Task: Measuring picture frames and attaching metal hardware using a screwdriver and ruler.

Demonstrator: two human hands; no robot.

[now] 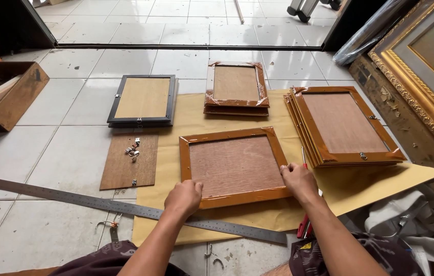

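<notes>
An orange-brown wooden picture frame (232,166) lies face down on yellowish paper (350,186), its brown backing board up. My left hand (184,197) grips its near left corner. At the near right corner my right hand (298,180) rests on the frame's edge. Beside the right hand a red-handled tool (305,225) lies partly hidden under my forearm.
A stack of similar frames (342,125) lies at right, a taped pair (236,87) behind, a black frame (143,99) at left. Small metal clips (133,148) sit on a brown board (127,163). A long steel ruler (74,199) crosses the tiled floor. Gilt frames (421,66) lean at right.
</notes>
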